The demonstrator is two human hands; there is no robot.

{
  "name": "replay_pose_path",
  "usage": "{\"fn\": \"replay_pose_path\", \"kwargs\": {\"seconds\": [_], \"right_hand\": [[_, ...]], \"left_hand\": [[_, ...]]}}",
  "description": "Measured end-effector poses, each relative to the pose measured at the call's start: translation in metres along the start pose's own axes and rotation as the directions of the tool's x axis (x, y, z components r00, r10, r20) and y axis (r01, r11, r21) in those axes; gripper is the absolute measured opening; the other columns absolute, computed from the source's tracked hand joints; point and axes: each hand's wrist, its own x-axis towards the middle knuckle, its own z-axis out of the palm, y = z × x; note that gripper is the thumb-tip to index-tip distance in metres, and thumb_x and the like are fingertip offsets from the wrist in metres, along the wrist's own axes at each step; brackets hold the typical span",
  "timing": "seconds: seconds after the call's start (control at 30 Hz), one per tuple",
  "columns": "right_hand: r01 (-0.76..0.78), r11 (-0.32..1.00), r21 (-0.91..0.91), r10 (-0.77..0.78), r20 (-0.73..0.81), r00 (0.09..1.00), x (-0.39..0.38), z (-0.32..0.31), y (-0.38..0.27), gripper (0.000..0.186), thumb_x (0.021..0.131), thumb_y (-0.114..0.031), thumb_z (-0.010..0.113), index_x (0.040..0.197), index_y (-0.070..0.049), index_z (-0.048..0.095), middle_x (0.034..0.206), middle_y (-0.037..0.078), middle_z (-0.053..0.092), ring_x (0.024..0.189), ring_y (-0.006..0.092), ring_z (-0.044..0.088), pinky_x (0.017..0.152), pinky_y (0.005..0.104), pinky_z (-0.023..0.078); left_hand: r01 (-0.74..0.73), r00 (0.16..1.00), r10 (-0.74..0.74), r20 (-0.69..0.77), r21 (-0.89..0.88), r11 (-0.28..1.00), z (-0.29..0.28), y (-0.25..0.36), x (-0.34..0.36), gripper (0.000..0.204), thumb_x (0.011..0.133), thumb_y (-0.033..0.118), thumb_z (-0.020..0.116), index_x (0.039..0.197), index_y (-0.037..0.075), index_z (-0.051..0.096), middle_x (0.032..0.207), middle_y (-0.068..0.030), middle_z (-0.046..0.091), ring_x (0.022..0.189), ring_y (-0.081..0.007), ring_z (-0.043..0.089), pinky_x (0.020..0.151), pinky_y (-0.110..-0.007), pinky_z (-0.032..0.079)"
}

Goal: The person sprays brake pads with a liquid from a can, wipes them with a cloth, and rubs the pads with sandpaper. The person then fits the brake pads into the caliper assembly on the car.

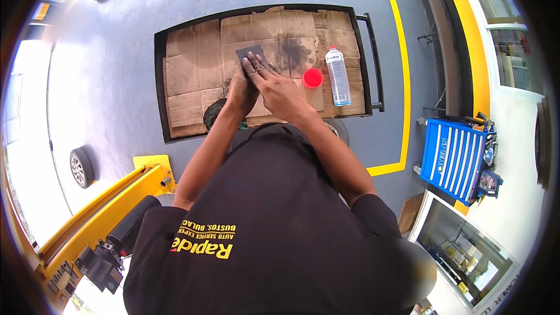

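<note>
My two hands are close together over a cardboard-lined cart (192, 84). The fingers of my right hand (279, 90) lie extended, pressing on a dark square sheet (251, 52) that looks like sandpaper. Below and beside it, my left hand (240, 92) is closed around something dark, mostly covered by my right hand. Dark smudges show on the right fingers. To the right of my hands rests a round red cap (312, 78), and beyond it a white-and-blue spray can (338, 77) with a red top. A dark bundled item (214, 114) sits by my left wrist.
The cart has a black rim and a black handle (373, 61) on its right. Loose wheels (81, 167) stand on the grey floor at left. A yellow post structure (154, 176) is at lower left, a blue tool cabinet (452, 154) at right. Dark stains mark the cardboard.
</note>
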Motion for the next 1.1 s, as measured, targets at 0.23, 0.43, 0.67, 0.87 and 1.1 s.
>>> {"fn": "replay_pose_path", "kwargs": {"seconds": [0.23, 0.43, 0.67, 0.87, 1.1], "right_hand": [[-0.162, 0.986, 0.040, 0.156, 0.129, 0.979, -0.028, 0.046, 0.057, 0.092, 0.081, -0.001, 0.062, 0.163, 0.001, 0.019, 0.168, 0.028, 0.022, 0.156, 0.0453, 0.019, 0.125, 0.0445, 0.029], [-0.267, 0.645, 0.716, 0.303, 0.081, 0.949, -0.017, 0.012, 0.025, 0.064, 0.094, -0.016, 0.074, 0.150, 0.002, 0.048, 0.135, 0.028, 0.063, 0.115, 0.0344, 0.069, 0.098, 0.0416, 0.055], [-0.090, 0.595, 0.798, 0.183, -0.026, 0.983, -0.034, -0.024, -0.003, 0.083, 0.089, -0.003, 0.075, 0.161, -0.005, 0.033, 0.141, 0.023, 0.056, 0.111, 0.0320, 0.069, 0.097, 0.0380, 0.056], [-0.012, 0.630, 0.777, 0.202, -0.150, 0.968, -0.053, -0.019, 0.016, 0.053, 0.085, 0.004, 0.077, 0.135, -0.002, 0.062, 0.125, 0.019, 0.066, 0.109, 0.0260, 0.070, 0.092, 0.0342, 0.059], [0.275, 0.097, 0.957, 0.636, -0.272, 0.722, -0.047, -0.055, 0.043, 0.031, 0.098, -0.031, 0.075, 0.120, -0.011, 0.067, 0.101, 0.004, 0.075, 0.088, 0.0153, 0.073, 0.073, 0.0276, 0.057]], "left_hand": [[-0.010, 0.999, 0.018, -0.033, 0.218, 0.976, -0.017, 0.002, 0.000, 0.050, 0.114, 0.041, 0.033, 0.141, 0.006, 0.057, 0.101, -0.0029, 0.064, 0.090, -0.0138, 0.064, 0.075, -0.030, 0.055], [0.065, 0.984, 0.009, -0.176, 0.414, 0.908, 0.016, 0.015, -0.004, 0.053, 0.112, 0.040, 0.041, 0.148, 0.003, 0.051, 0.140, -0.0117, 0.060, 0.125, -0.0232, 0.057, 0.108, -0.037, 0.042], [-0.186, 0.980, 0.190, 0.057, 0.596, 0.781, 0.038, 0.013, -0.034, 0.054, 0.111, 0.028, 0.047, 0.158, 0.002, 0.041, 0.142, -0.0128, 0.060, 0.133, -0.0223, 0.054, 0.117, -0.035, 0.037], [-0.199, 0.968, 0.168, 0.188, 0.159, 0.967, 0.022, 0.006, -0.051, 0.051, 0.107, 0.013, 0.054, 0.156, 0.003, 0.045, 0.133, -0.0149, 0.066, 0.116, -0.0196, 0.065, 0.104, -0.032, 0.049], [-0.243, 0.848, 0.530, 0.019, 0.902, 0.357, -0.118, 0.001, -0.126, 0.044, 0.105, 0.024, 0.062, 0.141, -0.001, 0.059, 0.123, -0.0172, 0.072, 0.112, -0.0256, 0.068, 0.101, -0.038, 0.051]]}}
